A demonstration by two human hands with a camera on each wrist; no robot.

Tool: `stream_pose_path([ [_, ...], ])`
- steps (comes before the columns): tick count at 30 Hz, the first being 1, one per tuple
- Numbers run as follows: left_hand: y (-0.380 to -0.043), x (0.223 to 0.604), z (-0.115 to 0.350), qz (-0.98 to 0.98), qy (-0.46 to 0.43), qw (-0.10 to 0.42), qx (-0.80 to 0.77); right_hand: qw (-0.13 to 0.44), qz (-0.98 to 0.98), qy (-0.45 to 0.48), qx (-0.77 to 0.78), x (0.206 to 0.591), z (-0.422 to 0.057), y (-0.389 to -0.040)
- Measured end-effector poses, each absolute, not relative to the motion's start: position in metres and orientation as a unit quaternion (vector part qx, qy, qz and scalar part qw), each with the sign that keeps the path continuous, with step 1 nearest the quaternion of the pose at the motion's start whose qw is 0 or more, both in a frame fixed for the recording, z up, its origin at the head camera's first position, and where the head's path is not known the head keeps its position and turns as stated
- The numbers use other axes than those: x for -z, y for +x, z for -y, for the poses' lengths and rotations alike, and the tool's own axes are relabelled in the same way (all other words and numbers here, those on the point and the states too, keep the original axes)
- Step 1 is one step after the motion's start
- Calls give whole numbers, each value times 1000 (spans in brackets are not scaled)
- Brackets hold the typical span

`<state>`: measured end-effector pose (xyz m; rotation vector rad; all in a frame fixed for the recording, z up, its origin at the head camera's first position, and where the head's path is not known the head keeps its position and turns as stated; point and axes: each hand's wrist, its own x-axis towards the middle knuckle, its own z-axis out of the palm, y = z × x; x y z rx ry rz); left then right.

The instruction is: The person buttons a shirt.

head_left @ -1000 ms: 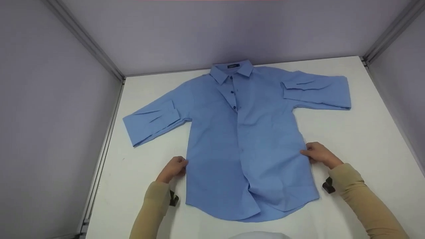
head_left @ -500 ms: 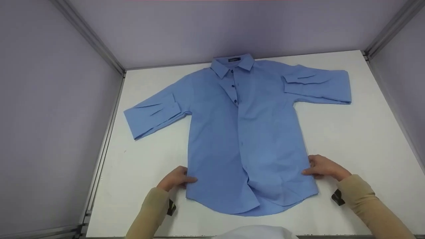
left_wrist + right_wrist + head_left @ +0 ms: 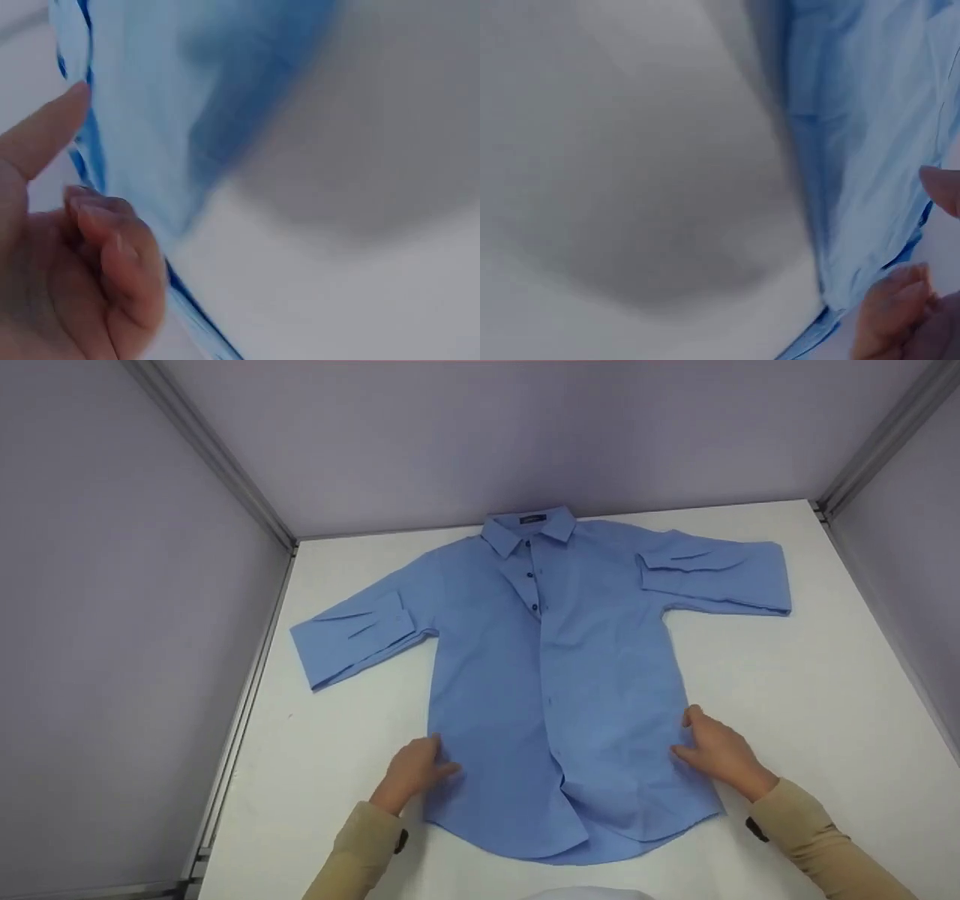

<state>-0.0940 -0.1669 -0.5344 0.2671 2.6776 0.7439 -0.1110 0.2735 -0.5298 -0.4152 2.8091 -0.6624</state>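
Observation:
A blue button-up shirt (image 3: 495, 682) lies front up on the white table, collar toward the back wall. Both its sleeves are folded back on themselves, with the cuffs lying over the upper parts. Over the lower left side edge is my left hand (image 3: 411, 771), thumb spread away from the fingers. In the left wrist view, its fingers (image 3: 124, 255) are loosely bent, with a gap to the thumb. My right hand (image 3: 724, 754) overlaps the lower right edge, its thumb and fingers apart. The right wrist view shows that hand (image 3: 907, 307) only partly, beside the shirt edge.
The white table (image 3: 832, 690) reaches back to a grey panel wall (image 3: 450, 442). Side panels with metal frame rails (image 3: 232, 735) stand at left and right. A pale rounded shape (image 3: 589, 894) shows at the bottom edge.
From holding the shirt's side edges, my hands have moved toward the hem, and thumbs and fingers have spread apart. The left hand has since shifted slightly inward. The shirt lies nearly unchanged.

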Motion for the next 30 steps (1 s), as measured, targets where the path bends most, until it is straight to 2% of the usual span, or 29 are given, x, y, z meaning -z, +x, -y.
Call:
stream_pose_path([
  [2, -90, 535, 146, -933, 190, 150, -266, 102, -938, -234, 234, 531, -259, -105],
  [5, -81, 542, 115, -898, 324, 143, -259, 127, -889, -365, 246, 537, -238, -96],
  [8, -72, 553, 92, -879, 407, 138, -207, 140, -864, -431, 218, 546, -225, -87],
  [15, -54, 580, 70, -889, 424, 147, -93, 129, -870, -463, 113, 567, -215, -69],
  [20, -49, 584, 65, -886, 438, 130, -85, 126, -869, -454, 152, 571, -212, -62],
  [24, -50, 580, 59, -870, 455, 151, -116, 136, -866, -444, 182, 568, -211, -60],
  [30, -62, 569, 47, -852, 476, 173, -128, 69, -858, -495, 119, 560, -205, -63],
])
